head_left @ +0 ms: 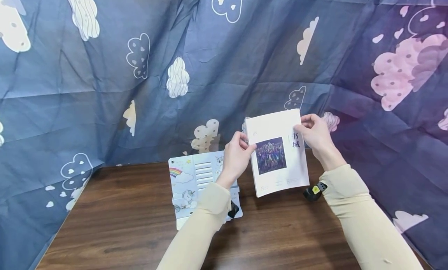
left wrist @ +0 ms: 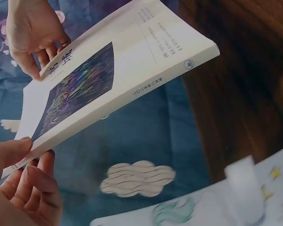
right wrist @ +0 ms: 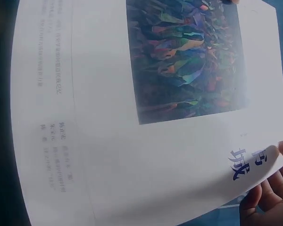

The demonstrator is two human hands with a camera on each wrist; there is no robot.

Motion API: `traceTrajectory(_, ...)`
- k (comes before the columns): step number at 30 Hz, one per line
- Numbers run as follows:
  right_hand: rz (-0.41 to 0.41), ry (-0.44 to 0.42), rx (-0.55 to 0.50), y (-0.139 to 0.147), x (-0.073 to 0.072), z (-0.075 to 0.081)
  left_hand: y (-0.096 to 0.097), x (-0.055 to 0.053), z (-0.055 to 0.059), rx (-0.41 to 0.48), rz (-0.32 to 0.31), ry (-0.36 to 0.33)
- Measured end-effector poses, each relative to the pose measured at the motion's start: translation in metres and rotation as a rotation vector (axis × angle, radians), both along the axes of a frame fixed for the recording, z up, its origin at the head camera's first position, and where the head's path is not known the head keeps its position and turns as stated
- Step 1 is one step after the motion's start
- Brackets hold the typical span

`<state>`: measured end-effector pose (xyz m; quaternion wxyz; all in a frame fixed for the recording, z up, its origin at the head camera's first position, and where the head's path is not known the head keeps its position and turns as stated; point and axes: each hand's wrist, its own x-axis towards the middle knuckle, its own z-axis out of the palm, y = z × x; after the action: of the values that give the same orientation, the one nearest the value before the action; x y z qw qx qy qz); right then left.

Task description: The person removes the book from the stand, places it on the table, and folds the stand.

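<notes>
One white book [head_left: 277, 153], closed, held up over the table [head_left: 129, 211]; my left hand [head_left: 236, 156] pinches its spine edge, my right hand [head_left: 317, 141] the opposite edge; lifting done, setting down not yet; unicorn-printed board [head_left: 183, 178] alongside.

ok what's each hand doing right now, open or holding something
Left hand: holding the book by its spine side.
Right hand: holding the same book by the opposite edge.
</notes>
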<state>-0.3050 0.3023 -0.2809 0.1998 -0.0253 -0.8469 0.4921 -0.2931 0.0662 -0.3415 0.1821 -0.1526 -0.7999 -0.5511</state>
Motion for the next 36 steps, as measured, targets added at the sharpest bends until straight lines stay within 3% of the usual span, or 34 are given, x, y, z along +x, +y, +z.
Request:
traceTrajectory(8, 0.008, -0.064, 0.054, 0.007, -0.014, -0.027, 0.006, -0.009, -0.022, -0.029, 0.031, -0.104)
traceTrajectory(13, -0.007, -0.115, 0.081, 0.012, -0.017, -0.041, 0.012, -0.009, -0.034, -0.012, 0.026, -0.155)
traceTrajectory(25, -0.026, -0.230, 0.132, 0.029, -0.021, -0.076, 0.034, -0.001, -0.071, -0.006, 0.036, -0.250)
traceTrajectory(36, 0.016, -0.359, 0.123, 0.053, -0.021, -0.116, 0.054, 0.013, -0.087, -0.078, 0.036, -0.322)
